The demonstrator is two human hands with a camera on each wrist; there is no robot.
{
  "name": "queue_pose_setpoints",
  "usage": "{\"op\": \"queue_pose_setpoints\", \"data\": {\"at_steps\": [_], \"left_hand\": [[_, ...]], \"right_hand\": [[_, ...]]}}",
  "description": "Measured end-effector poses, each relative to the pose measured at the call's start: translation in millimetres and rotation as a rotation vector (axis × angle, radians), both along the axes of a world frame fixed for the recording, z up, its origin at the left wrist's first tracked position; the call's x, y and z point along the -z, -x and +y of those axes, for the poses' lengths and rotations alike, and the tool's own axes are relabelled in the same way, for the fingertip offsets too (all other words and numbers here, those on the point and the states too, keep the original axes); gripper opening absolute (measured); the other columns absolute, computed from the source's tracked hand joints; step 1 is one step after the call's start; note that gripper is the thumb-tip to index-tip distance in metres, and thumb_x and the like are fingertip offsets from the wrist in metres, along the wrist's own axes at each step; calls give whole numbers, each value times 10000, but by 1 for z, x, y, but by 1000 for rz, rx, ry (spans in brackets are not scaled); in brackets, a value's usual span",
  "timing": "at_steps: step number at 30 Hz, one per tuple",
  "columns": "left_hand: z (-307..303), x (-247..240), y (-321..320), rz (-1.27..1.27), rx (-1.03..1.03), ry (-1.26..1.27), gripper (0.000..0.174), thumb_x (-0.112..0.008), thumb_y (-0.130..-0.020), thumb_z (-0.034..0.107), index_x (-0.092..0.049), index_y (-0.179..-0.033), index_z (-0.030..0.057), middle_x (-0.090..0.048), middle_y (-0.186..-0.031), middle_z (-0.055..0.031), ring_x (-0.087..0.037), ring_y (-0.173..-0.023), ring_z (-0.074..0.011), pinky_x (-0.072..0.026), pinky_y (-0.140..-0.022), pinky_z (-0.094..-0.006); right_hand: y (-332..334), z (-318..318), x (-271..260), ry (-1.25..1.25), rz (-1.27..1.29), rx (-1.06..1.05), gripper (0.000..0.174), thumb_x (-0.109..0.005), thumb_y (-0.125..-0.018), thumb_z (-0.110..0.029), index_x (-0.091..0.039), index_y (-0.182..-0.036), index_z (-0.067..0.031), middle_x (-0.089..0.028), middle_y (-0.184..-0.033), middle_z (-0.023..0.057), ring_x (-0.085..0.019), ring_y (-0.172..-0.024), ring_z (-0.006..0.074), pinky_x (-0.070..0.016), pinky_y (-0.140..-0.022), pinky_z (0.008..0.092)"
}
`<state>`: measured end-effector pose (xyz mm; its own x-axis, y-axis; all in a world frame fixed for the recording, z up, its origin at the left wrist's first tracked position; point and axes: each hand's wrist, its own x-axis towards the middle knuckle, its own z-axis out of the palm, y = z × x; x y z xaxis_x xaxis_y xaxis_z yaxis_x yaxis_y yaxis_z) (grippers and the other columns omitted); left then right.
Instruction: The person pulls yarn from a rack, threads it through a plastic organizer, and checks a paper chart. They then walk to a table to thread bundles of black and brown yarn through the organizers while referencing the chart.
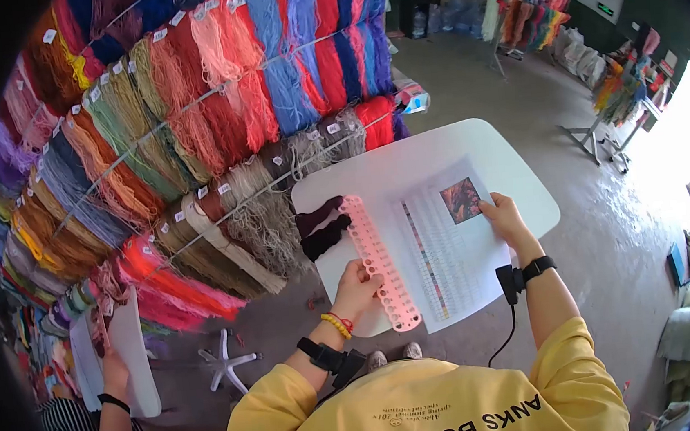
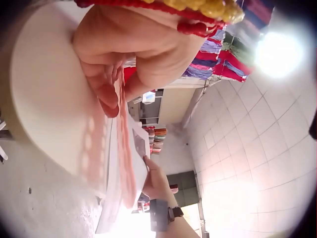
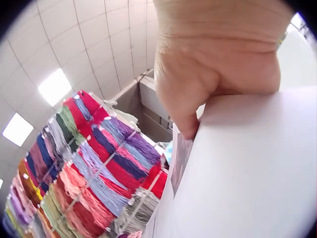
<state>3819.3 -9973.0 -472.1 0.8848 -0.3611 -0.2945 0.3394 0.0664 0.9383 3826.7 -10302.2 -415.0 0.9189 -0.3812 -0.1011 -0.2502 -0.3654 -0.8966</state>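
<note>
My left hand [image 1: 357, 289] pinches the edge of a long pink strip with rows of holes [image 1: 382, 265], thumb on top. Dark skeins of thread [image 1: 326, 232] hang from the strip's far end, over the table's left edge. In the left wrist view the strip [image 2: 126, 163] is seen edge-on between thumb and fingers. My right hand [image 1: 510, 221] grips the right edge of a printed sheet [image 1: 469, 270], which carries a table of figures, a column of colour swatches and a small dark picture. In the right wrist view the thumb lies on the sheet's picture side.
A white table [image 1: 512, 152] stands under the sheet and strip. Racks of coloured thread skeins [image 1: 212, 104] fill the left side, close to the table. Another person's arm [image 1: 113, 383] is at a second white table [image 1: 140, 356] at lower left. More racks [image 1: 536, 2] stand farther back.
</note>
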Motion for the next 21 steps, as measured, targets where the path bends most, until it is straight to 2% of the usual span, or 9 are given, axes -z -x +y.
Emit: {"op": "queue_pose_setpoints", "data": {"at_steps": [4,7,8,11,12,13,16,20,21], "left_hand": [[4,-2,-8,73,46,-125,241,-546,-841,91,-483,-1043,-25,-622,-841,-89,-615,-670,-151,-494,-573,-254],[6,-10,-11,-21,96,-357,224,-560,-839,172,-541,-949,-22,-628,-831,-102,-632,-680,-176,-486,-580,-275],[9,-13,-11,-78,125,-463,234,-566,-836,201,-558,-917,-18,-630,-835,-109,-637,-691,-187,-484,-589,-285],[13,-31,-5,-321,-5,-801,240,-583,-809,251,-587,-850,15,-623,-825,-115,-627,-710,-232,-478,-628,-329],[15,-32,-2,-356,-40,-827,234,-585,-803,254,-588,-853,26,-620,-821,-115,-620,-719,-247,-477,-638,-339],[27,-19,-35,-392,-79,-855,228,-586,-797,257,-589,-856,37,-617,-817,-115,-612,-728,-262,-476,-647,-348],[30,-14,-32,-514,-178,-864,200,-592,-788,241,-588,-849,51,-597,-792,-112,-593,-720,-278,-474,-650,-362],[35,4,-34,-612,-298,-715,153,-601,-782,190,-580,-836,49,-572,-776,-107,-575,-699,-280,-472,-647,-360],[40,3,-35,-589,-330,-693,154,-605,-775,156,-580,-888,54,-566,-783,-113,-563,-732,-289,-468,-663,-354]], "right_hand": [[-33,-10,13,490,209,30,373,-623,-765,-265,-577,-1051,-30,-631,-933,161,-606,-838,290,-460,-753,372],[-32,-1,2,883,-38,62,368,-600,-777,-253,-557,-1091,-67,-595,-1038,168,-563,-970,316,-439,-817,398],[-31,5,-9,838,-34,-24,370,-597,-779,-249,-549,-1100,-71,-586,-1053,160,-553,-991,306,-435,-829,399],[-32,42,-27,700,-100,-341,376,-595,-782,-243,-533,-1113,-77,-565,-1084,135,-540,-1019,285,-430,-849,408],[-27,54,-25,653,-172,-486,376,-600,-778,-244,-532,-1107,-76,-563,-1085,125,-546,-1005,286,-434,-844,415],[-53,85,-21,664,-190,-614,380,-608,-773,-250,-535,-1103,-78,-561,-1079,123,-548,-999,284,-443,-829,412],[-27,145,-25,584,-298,-994,396,-629,-757,-262,-534,-1108,-105,-548,-1061,115,-550,-971,288,-474,-769,420],[-10,181,-4,897,-252,-1064,413,-642,-746,-253,-521,-1121,-131,-498,-1092,105,-540,-948,300,-490,-739,435],[-8,184,-3,937,-212,-1047,417,-643,-744,-252,-517,-1124,-136,-486,-1103,103,-537,-944,300,-492,-734,439]]}}
